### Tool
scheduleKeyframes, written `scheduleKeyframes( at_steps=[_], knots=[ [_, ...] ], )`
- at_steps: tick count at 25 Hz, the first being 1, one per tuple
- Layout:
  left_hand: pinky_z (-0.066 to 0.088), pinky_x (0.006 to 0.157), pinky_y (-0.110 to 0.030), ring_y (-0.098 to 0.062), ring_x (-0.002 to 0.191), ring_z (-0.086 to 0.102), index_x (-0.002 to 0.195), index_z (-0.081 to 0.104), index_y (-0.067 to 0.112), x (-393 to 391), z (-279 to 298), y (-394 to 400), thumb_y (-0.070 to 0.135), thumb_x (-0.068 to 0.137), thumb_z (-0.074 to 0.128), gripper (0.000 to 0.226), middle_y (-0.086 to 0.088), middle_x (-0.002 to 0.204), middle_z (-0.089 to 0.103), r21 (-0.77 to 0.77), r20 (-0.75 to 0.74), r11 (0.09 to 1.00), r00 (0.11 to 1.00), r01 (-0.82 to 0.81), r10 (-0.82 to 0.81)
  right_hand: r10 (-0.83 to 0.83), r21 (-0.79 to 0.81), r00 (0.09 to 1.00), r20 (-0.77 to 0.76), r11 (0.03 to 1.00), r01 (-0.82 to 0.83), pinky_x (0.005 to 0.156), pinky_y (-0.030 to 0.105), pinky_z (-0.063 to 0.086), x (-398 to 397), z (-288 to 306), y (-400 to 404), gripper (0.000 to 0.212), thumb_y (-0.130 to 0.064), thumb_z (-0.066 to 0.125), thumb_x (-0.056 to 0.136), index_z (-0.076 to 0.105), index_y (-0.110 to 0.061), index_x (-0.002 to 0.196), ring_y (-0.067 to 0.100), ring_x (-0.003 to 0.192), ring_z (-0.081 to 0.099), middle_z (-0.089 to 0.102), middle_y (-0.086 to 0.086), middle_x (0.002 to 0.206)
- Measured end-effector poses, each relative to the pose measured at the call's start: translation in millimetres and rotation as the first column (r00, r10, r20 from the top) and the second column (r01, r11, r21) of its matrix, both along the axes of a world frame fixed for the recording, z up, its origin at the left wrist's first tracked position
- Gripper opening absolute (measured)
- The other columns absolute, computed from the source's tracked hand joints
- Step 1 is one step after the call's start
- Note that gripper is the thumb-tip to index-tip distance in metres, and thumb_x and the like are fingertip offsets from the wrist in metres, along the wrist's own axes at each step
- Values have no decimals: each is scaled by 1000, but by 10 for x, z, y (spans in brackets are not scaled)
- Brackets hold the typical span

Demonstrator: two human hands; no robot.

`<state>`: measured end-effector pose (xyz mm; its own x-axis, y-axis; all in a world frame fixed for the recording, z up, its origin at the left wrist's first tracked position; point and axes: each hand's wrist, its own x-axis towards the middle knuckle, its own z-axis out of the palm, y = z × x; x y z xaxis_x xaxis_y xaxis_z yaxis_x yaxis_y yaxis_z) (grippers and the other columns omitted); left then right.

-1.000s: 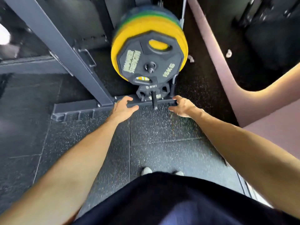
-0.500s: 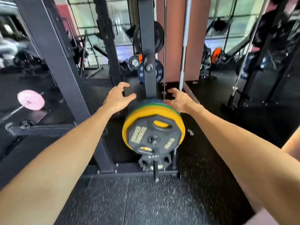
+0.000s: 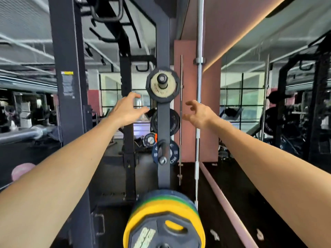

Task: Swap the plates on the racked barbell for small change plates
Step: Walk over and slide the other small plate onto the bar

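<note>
At the storage upright (image 3: pixel 163 122) of the rack, we have both arms stretched forward and up toward the small change plate (image 3: pixel 163 84) that sits on the top peg. Our left hand (image 3: pixel 125 110) is spread, thumb and fingers fanned apart, just left of the post and a little below the plate; it holds nothing. Our right hand (image 3: pixel 198 114) is likewise spread with loosely bent fingers, just right of the post, also holding nothing. Neither hand touches the plate yet.

We judge the step in hand to be fetching a change plate from storage: the hands frame the upright from either side, as if to take the plate by its rim. Below it on the same post hang a black plate (image 3: pixel 174 122) and a blue plate (image 3: pixel 172 153), both partly hidden behind the upright. Lowest, near the bottom edge, is the stack of yellow, green and blue bumper plates (image 3: pixel 161 204) fronted by a black plate with a handle slot (image 3: pixel 161 233).

Next we need to raise both hands slightly, close them on opposite edges of the change plate, and draw it straight toward us along the peg so it does not bind. The barbell's loading sleeve cannot be made out here.
</note>
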<state>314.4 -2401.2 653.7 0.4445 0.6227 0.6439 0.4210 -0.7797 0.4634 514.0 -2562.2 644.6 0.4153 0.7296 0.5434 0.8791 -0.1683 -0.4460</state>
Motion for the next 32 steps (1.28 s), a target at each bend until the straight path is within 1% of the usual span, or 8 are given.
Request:
scheduleKeyframes(
  at_steps=[4, 8, 14, 19, 22, 25, 27, 32],
  knots=[
    [41, 91, -36, -29, 117, 54, 139, 40, 27, 33, 432, 39, 48, 91, 54, 54, -7, 131, 52, 46, 37, 999, 999, -25, 23, -44, 59, 995, 93, 997, 39, 106, 42, 41, 116, 426, 26, 66, -36, 57, 92, 27, -21, 149, 31, 127, 49, 47, 11, 144],
    [40, 103, -44, -30, 127, 47, 142, 35, 21, 126, 647, 267, 43, 93, 50, 56, -11, 143, 43, 107, 60, 989, 994, -100, 94, -55, 67, 994, 94, 997, 49, 108, 40, 39, 328, 568, 206, 65, -35, 55, 94, 26, -17, 150, 31, 129, 48, 45, 12, 145],
    [45, 94, -44, -32, 107, 57, 137, 39, 16, 559, 615, 1002, 35, 96, 46, 46, -14, 124, 58, 89, 29, 987, 991, -130, 128, -104, 21, 980, 170, 995, 102, 106, 44, 40, 747, 626, 904, 61, -36, 49, 95, 29, -14, 148, 34, 125, 50, 50, 16, 139],
    [44, 98, -43, -32, 116, 54, 136, 45, 14, 1158, 802, 1728, 34, 98, 45, 43, -14, 126, 58, 145, 38, 983, 993, -113, 109, -136, 25, 963, 233, 991, 134, 96, 42, 44, 1069, 873, 1715, 44, -37, 42, 96, 49, -8, 129, 35, 113, 54, 59, 17, 122],
    [42, 93, -37, -34, 116, 54, 127, 54, 11, 1522, 960, 2027, 34, 100, 43, 38, -14, 123, 60, 168, 40, 983, 997, -76, 70, -149, 8, 957, 251, 988, 152, 83, 35, 42, 1276, 971, 2175, 37, -36, 35, 100, 55, -6, 108, 33, 100, 55, 56, 15, 105],
    [41, 75, -37, -40, 104, 60, 100, 61, 1, 1849, 1066, 2248, 36, 100, 43, 39, -21, 97, 64, 157, 23, 987, 1000, -21, 18, -168, 53, 964, 207, 986, 161, 76, 32, 40, 1464, 1042, 2481, 39, -34, 32, 102, 45, -12, 73, 29, 84, 51, 53, 10, 89],
    [44, 77, -39, -42, 105, 58, 114, 54, -6, 2020, 1112, 2372, 42, 97, 45, 52, -27, 110, 62, 87, 66, 996, 997, -34, 28, -180, 95, 970, 162, 982, 166, 71, 30, 36, 1534, 1083, 2607, 43, -31, 33, 102, 39, -15, 63, 30, 79, 51, 54, 10, 84],
    [44, 90, -42, -39, 119, 49, 128, 45, -2, 2215, 1207, 2444, 40, 97, 44, 53, -24, 131, 48, 144, 75, 976, 985, -162, 153, -109, 219, 994, -20, 969, 111, 69, 31, 39, 1636, 1165, 2804, 30, -31, 46, 99, 53, -6, 84, 27, 80, 52, 56, 10, 87]
  ],
)
